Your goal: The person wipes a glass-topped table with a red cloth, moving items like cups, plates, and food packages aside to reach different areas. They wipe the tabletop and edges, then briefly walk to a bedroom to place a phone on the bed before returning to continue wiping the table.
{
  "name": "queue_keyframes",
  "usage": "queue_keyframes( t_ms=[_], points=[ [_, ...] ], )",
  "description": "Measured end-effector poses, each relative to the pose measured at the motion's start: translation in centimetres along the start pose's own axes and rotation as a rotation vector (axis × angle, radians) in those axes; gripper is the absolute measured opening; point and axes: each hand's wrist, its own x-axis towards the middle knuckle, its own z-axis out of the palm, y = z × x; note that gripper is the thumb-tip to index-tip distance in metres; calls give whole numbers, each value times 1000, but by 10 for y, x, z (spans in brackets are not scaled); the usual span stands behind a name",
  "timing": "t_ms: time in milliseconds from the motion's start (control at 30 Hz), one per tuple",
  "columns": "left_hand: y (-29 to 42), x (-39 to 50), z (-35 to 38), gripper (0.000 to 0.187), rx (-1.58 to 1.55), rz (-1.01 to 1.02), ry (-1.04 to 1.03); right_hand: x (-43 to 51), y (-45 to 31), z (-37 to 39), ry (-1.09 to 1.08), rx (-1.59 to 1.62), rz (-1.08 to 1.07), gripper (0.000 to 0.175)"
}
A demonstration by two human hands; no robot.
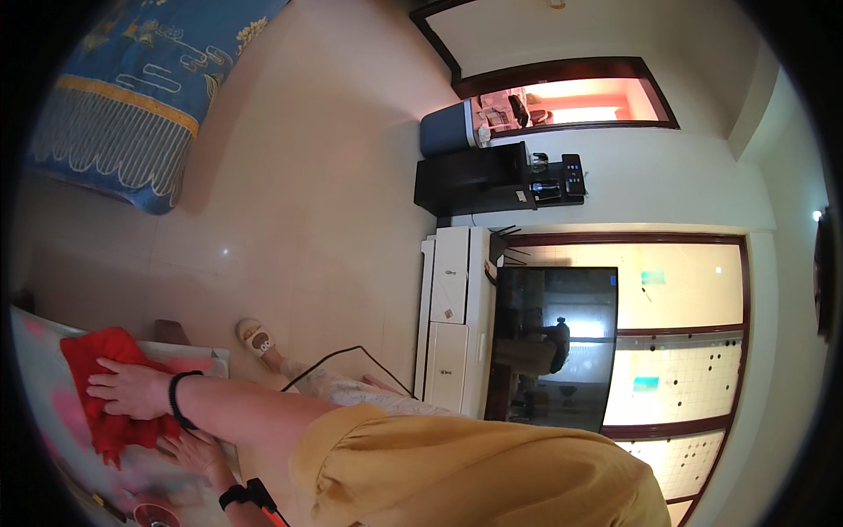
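My right hand, with a black coiled band at the wrist, lies on a bunched red cloth. Its fingers are spread and hold the cloth down on the table. The table has a glossy cover with pink blotches. Lower in the view, my left hand rests at the table's near edge beside the cloth, fingers apart. A black band with a device is strapped to that wrist. Near the bottom rim stands a pinkish round vessel, partly cut off, with a small dark-and-yellow object close by.
A slippered foot is on the tiled floor beside the table, near a thin black cord. A white drawer cabinet bears a television. Beyond stand a black water dispenser, a blue bin and a blue-covered bed.
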Motion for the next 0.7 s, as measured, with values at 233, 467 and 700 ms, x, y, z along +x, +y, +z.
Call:
queue_keyframes(
  t_ms=[233, 467, 700],
  points=[
    [-1, 6, 11, 49, -9, -33, -12, -48, 1, -17, 57, 142, 50, 36],
    [7, 5, -6, 69, 126, -73, -189, -87, 4, -31, 47, 13, 7, 49],
    [24, 8, -12, 46, -109, -141, -50, -11, 24, -45, 65, 193, -38, 34]
  ],
)
